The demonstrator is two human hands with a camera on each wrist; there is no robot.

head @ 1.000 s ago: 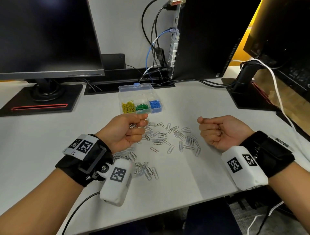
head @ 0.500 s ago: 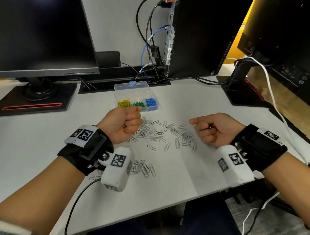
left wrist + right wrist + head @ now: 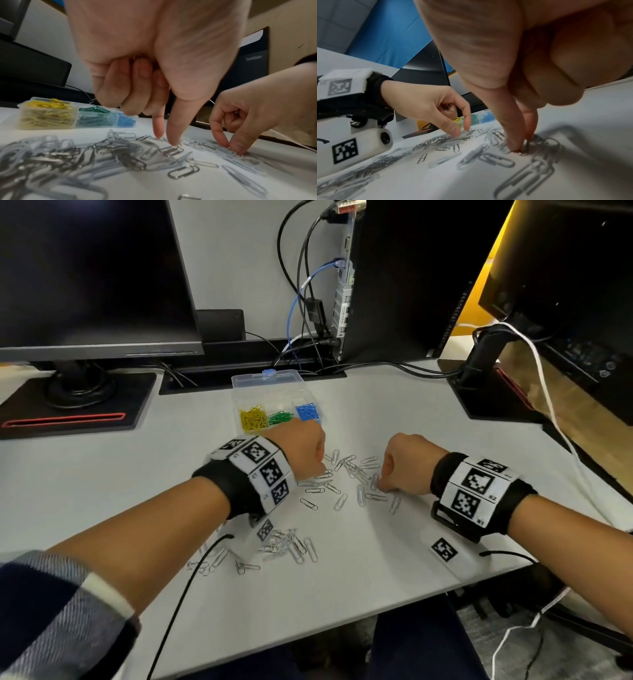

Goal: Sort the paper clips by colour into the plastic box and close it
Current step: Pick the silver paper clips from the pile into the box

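White desk (image 3: 102,491) strewn with silver paper clips (image 3: 346,474) | plastic box (image 3: 274,402) open behind them, yellow, green, blue sorted | left hand (image 3: 301,450) pinching a clip, more in its palm | right hand (image 3: 404,463) pinching another.

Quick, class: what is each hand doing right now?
Left hand: thumb and forefinger pinch a silver clip on the table; more clips tucked in the palm.
Right hand: pinching a silver clip too.
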